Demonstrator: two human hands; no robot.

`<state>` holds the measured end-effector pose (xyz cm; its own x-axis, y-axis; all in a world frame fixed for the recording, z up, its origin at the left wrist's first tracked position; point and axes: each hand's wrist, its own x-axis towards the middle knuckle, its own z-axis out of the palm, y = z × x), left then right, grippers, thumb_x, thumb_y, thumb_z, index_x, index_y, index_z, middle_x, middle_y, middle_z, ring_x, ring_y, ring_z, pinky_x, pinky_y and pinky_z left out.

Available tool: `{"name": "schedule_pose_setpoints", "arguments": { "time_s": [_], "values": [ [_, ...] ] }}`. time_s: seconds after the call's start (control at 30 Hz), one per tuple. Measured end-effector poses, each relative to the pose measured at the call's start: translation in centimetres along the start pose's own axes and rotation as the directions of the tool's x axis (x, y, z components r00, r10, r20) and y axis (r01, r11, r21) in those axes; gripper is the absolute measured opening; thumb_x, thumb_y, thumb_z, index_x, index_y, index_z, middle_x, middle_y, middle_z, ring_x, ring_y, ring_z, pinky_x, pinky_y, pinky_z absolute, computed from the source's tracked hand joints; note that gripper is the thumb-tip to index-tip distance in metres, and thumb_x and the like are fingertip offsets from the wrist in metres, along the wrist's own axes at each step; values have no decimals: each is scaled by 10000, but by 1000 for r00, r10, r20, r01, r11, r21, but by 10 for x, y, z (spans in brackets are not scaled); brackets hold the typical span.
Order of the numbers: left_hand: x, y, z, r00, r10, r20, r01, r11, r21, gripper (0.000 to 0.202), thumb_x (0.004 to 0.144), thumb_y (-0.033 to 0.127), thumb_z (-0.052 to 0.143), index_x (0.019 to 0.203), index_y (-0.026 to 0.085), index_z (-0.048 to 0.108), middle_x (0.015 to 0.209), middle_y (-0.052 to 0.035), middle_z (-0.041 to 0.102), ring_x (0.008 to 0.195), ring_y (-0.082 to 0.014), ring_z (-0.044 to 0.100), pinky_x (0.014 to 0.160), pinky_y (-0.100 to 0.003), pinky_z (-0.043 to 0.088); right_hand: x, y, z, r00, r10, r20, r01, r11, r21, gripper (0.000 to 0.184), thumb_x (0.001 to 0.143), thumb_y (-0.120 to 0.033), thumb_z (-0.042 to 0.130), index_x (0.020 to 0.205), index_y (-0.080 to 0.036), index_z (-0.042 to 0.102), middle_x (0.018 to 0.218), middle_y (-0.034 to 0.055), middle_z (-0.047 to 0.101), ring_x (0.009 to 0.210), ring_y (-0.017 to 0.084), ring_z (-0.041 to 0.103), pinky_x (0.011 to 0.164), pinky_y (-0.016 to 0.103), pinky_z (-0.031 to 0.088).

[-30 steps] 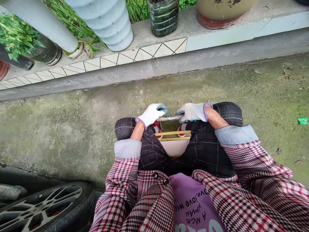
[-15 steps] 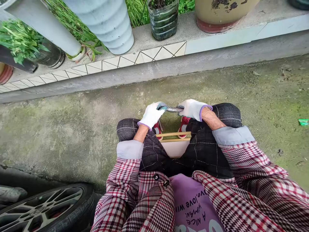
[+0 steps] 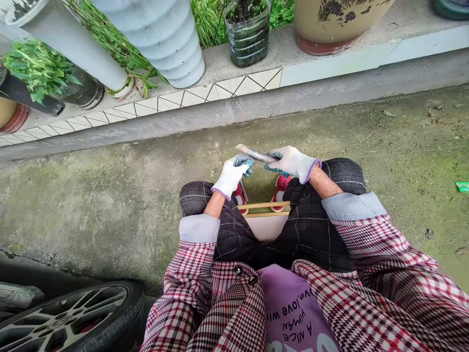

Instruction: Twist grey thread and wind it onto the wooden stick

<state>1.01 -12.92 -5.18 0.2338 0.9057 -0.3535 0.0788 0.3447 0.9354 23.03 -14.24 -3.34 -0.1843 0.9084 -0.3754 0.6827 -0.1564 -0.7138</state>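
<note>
I sit with both hands in white gloves with teal fingertips, held out over my knees. My right hand (image 3: 293, 162) grips a short grey metal rod (image 3: 254, 153) by its right end. The rod slants up to the left and its left end sticks out free. My left hand (image 3: 231, 175) is just below that end, fingers curled, and I see nothing held in them. Under the hands are my red shoes (image 3: 281, 183) on the mossy concrete ground (image 3: 120, 195).
A wooden stool rail (image 3: 264, 206) shows between my legs. A tiled ledge (image 3: 205, 93) ahead carries plant pots (image 3: 248, 29) and a white ribbed pipe (image 3: 164, 34). A car tyre (image 3: 73, 315) is at my lower left; a green scrap (image 3: 462, 186) lies far right.
The rod was held level in both hands. Now only the right hand grips it, its left end has tipped up, and the left hand has dropped off below it.
</note>
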Motion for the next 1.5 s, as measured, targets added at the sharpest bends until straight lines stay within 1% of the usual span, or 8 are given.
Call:
{"name": "schedule_pose_setpoints", "arguments": {
  "time_s": [0.17, 0.4, 0.53, 0.67, 0.8, 1.07, 1.27, 1.5],
  "values": [
    [-4, 8, -3, 998, -58, -6, 58, 997, -52, 201, 706, 252, 768, 857, 184, 653, 546, 88, 529, 446, -60, 451, 468, -218, 353, -15, -9, 0, 992, 29, 127, -82, 896, 437, 302, 763, -375, 796, 976, -166, 745, 601, -41, 552, 486, 102, 447, 428, 245, 318],
    [-18, 15, -19, 953, -2, 302, 71, 973, -217, 601, 652, 339, 777, 1223, 190, 663, 562, 152, 372, 437, -49, 308, 556, -263, 469, -42, -22, -6, 923, -152, 354, -153, 699, 698, 453, 770, -521, 850, 997, -149, 725, 602, -46, 536, 400, 74, 377, 338, 238, 292],
    [-20, 19, -16, 969, -50, 242, 94, 980, -176, 614, 604, 306, 779, 1194, 183, 661, 559, 156, 378, 445, -45, 319, 552, -255, 464, -36, -21, 0, 932, -133, 337, -105, 790, 604, 444, 853, -572, 744, 1015, -160, 706, 622, -37, 571, 400, 86, 405, 365, 247, 313],
    [-17, 20, -7, 991, -59, 119, 77, 985, -156, 390, 625, 282, 752, 988, 185, 647, 547, 149, 409, 440, -36, 334, 538, -241, 472, -19, -19, 11, 992, -93, 84, 66, 956, 286, 311, 852, -460, 716, 977, -175, 696, 679, -30, 611, 533, 110, 500, 488, 240, 367],
    [-14, 18, -6, 996, -77, 53, 86, 981, -176, 265, 658, 266, 744, 854, 199, 578, 565, 137, 447, 436, -28, 354, 524, -231, 467, -11, -21, 14, 974, -188, -130, 200, 976, 91, 319, 808, -372, 680, 1055, -175, 721, 853, 2, 690, 741, 155, 574, 684, 264, 414],
    [-17, 20, -8, 989, -32, 141, 66, 968, -240, 455, 643, 284, 762, 1082, 203, 670, 624, 139, 477, 439, -19, 326, 499, -215, 421, -22, -27, 6, 988, -154, 26, 145, 966, 214, 221, 840, -411, 640, 803, -211, 556, 664, -38, 522, 599, 121, 431, 568, 263, 323],
    [-14, 20, -3, 998, -55, 7, 56, 984, -167, 238, 678, 278, 797, 799, 193, 611, 491, 137, 403, 411, -35, 343, 499, -227, 456, -24, -28, 6, 988, -137, 65, 119, 966, 231, 211, 866, -390, 640, 812, -210, 545, 667, -31, 538, 585, 118, 452, 560, 259, 338],
    [-8, 22, 5, 980, -123, -154, 118, 992, -38, 292, 740, 235, 812, 645, 191, 539, 466, 95, 462, 413, -52, 416, 484, -222, 429, -16, -22, 17, 992, -125, -19, 126, 991, 43, 235, 898, -427, 613, 825, -208, 568, 697, -12, 585, 658, 151, 509, 652, 285, 380]
  ]
}}
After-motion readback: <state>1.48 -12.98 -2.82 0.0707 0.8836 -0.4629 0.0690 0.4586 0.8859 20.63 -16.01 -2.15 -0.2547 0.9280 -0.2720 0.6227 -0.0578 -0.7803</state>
